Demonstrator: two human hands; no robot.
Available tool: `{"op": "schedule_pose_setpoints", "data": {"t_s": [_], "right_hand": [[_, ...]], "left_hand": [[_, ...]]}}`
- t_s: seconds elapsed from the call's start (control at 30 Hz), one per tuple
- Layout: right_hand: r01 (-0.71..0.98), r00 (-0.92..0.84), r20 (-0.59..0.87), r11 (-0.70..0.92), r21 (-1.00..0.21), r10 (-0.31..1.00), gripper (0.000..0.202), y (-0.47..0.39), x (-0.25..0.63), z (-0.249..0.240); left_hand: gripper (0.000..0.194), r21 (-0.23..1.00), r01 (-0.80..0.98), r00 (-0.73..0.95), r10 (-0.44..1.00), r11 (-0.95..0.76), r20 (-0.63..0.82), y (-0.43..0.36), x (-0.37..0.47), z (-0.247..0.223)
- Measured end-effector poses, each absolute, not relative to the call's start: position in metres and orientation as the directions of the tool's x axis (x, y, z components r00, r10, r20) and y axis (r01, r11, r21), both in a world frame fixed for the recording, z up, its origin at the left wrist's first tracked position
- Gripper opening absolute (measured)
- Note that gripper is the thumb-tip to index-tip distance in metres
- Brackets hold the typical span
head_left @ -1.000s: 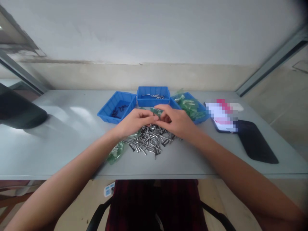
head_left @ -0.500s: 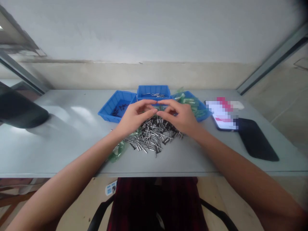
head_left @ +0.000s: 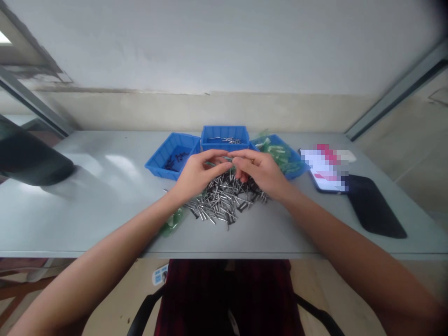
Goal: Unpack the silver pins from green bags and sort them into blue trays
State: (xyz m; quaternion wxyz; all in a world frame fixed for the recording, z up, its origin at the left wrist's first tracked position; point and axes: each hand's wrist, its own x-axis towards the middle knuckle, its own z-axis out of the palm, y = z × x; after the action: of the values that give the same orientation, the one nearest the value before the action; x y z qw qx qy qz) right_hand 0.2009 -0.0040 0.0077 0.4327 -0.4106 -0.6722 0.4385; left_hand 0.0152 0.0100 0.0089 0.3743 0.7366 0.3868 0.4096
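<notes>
Above the middle of the table, my left hand (head_left: 200, 171) and my right hand (head_left: 263, 171) meet at the fingertips. Both are closed in a pinch on a thin green plastic bag (head_left: 228, 158), mostly hidden by the fingers. Just below them is a loose pile of silver metal pins and dark screws (head_left: 219, 200). Behind the hands stand three blue bins: the left bin (head_left: 157, 161) holds dark screws, the middle bin (head_left: 224, 132) a few silver pins, and the right bin (head_left: 296, 176) green plastic packets (head_left: 278, 151).
More green plastic (head_left: 171, 224) lies by my left forearm. A lit phone (head_left: 324, 175) and a black flat case (head_left: 376, 205) lie on the right. A dark cylinder (head_left: 33, 156) stands at the far left. The wall (head_left: 224, 107) closes off the table's back.
My right fingers have curled in and shifted slightly against the left fingertips. Both hands stay above the pile. The whole view has tilted a little.
</notes>
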Motion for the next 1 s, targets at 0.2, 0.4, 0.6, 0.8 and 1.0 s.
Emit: {"op": "schedule_pose_setpoints", "data": {"t_s": [0.2, 0.4, 0.6, 0.8, 1.0], "right_hand": [[0.221, -0.298, 0.262, 0.333, -0.917, 0.918, 0.040, -0.0048, 0.2015, 0.0054], [0.215, -0.313, 0.263, 0.338, -0.916, 0.913, 0.041, -0.0065, 0.2010, 0.0063], [0.142, -0.271, 0.301, 0.348, -0.927, 0.914, 0.034, -0.0038, 0.2021, 0.0061], [0.157, -0.264, 0.330, 0.378, -0.912, 0.906, 0.027, -0.0037, 0.2019, 0.0036], [0.194, -0.263, 0.402, 0.457, -0.868, 0.877, 0.025, -0.0032, 0.2021, 0.0011]], "left_hand": [[0.032, 0.876, 0.248, 0.375, 0.875, -0.415, 0.308, 0.0084, 0.0146, 0.0115], [0.029, 0.867, 0.259, 0.378, 0.870, -0.426, 0.315, 0.0086, 0.0132, 0.0128], [0.033, 0.870, 0.227, 0.384, 0.861, -0.438, 0.333, 0.0090, 0.0129, 0.0107], [0.030, 0.894, 0.174, 0.415, 0.854, -0.414, 0.314, 0.0103, 0.0118, 0.0075], [0.028, 0.912, 0.119, 0.442, 0.843, -0.393, 0.306, 0.0098, 0.0112, 0.0101]]}}
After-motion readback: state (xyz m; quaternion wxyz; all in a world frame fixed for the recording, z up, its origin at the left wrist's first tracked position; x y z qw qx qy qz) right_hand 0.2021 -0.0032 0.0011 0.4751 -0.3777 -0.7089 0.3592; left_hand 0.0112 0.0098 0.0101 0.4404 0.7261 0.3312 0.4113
